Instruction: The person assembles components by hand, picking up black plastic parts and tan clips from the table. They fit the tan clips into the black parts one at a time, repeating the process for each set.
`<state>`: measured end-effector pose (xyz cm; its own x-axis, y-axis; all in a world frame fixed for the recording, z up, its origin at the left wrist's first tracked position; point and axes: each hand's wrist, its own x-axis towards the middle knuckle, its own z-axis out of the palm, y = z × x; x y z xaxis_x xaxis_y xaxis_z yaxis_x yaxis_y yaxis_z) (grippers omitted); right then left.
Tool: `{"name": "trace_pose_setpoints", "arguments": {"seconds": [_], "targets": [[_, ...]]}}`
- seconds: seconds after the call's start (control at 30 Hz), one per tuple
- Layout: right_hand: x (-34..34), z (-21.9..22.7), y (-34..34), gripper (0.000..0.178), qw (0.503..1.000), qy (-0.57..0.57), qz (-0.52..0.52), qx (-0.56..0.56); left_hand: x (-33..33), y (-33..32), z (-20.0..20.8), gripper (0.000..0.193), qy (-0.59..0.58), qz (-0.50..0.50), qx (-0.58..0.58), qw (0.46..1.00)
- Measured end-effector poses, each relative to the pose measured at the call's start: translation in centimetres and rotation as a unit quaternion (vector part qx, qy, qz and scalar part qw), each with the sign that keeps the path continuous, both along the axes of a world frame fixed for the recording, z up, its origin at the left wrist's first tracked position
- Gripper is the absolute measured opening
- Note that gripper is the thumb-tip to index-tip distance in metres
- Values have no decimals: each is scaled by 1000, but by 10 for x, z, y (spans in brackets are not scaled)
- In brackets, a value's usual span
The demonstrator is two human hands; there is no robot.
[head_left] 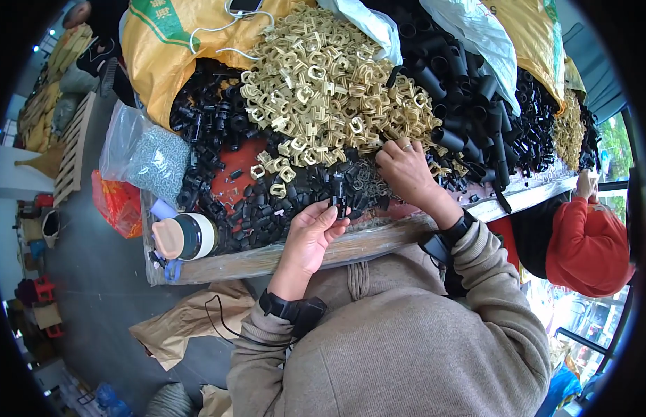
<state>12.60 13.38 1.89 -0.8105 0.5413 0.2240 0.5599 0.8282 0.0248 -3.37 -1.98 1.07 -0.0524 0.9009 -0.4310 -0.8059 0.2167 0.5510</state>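
My left hand (310,236) is closed round a small black plastic part (338,193), held upright between thumb and fingers just above the table's near edge. To its right, my right hand (408,172) reaches down at the lower edge of a big heap of beige plastic clips (323,76). Its fingers are bent and drawn together, and whatever is between them is hidden. Between the two hands lie small grey metal pieces (368,182). Flat little black pieces (264,212) are scattered left of my left hand.
Black tubes (469,90) pile up at the right, and black fittings (205,125) at the left. A bag of screws (156,163) and a lidded cup (191,236) stand by the left edge. A wooden rail (246,263) edges the table. A person in red (588,247) works at far right.
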Motion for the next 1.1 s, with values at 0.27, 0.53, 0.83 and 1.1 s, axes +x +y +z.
{"name": "trace_pose_setpoints", "arguments": {"seconds": [0.27,0.53,0.83,1.1], "targets": [[11,-7,-1,12,993,80,-35,-85,1,1,-1,14,8,-10,3,1000],[14,8,-5,15,998,22,-7,-56,9,11,0,17,25,-31,-3,999],[16,-3,-3,16,996,57,-11,-63,15,20,-1,19,36,-48,6,998],[15,9,-6,16,989,115,36,-89,14,20,-2,19,35,-40,-5,999]]}}
